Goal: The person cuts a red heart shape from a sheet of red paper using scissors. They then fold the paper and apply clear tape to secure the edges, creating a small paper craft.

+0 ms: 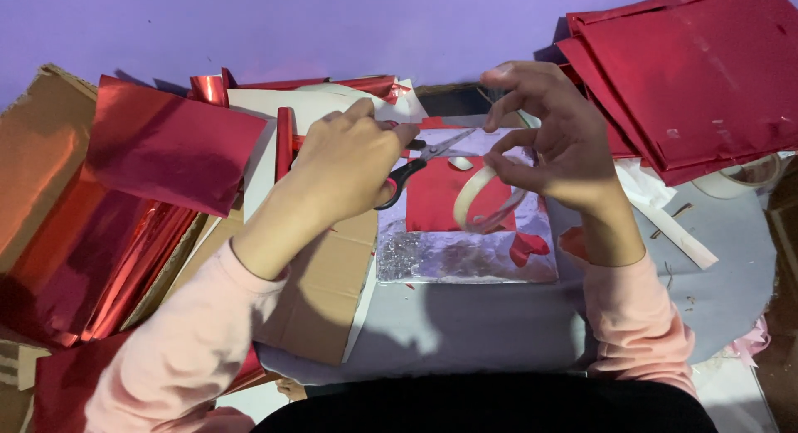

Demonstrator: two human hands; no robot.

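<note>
Table (465, 325) grey w/ red foil sheets (166, 142), purple wall (249, 26).

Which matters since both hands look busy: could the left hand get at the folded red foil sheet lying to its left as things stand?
Probably yes, once freed: the left hand holds scissors, but nothing lies between it and the red foil sheet.

tape roll (480, 202) on board (465, 258), scissors (420, 163) left
</note>
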